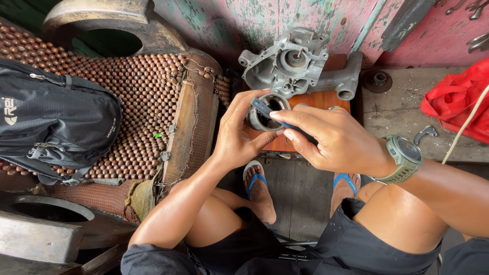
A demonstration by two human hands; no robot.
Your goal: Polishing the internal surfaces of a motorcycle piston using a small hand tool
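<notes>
Hands meet at mid-frame: the left hand [238, 133] cups a short metal cylinder [265, 113], fingers curled round its wall, while the right hand [333, 138] pinches a dark blue tool [267, 109] laid across its open mouth. Work looks underway, since the grey engine casing [293, 63] on the wooden block [326, 99] above sits apart. The cylinder's bore and the tool's tip are hidden; it may be a scraper.

Metal cylinder [264, 116]: grey, hollow, open end facing up, cradled inside the left grip.
Blue strip [270, 111]: thin, pinched in the right grip, lying across the cylinder's rim.
</notes>
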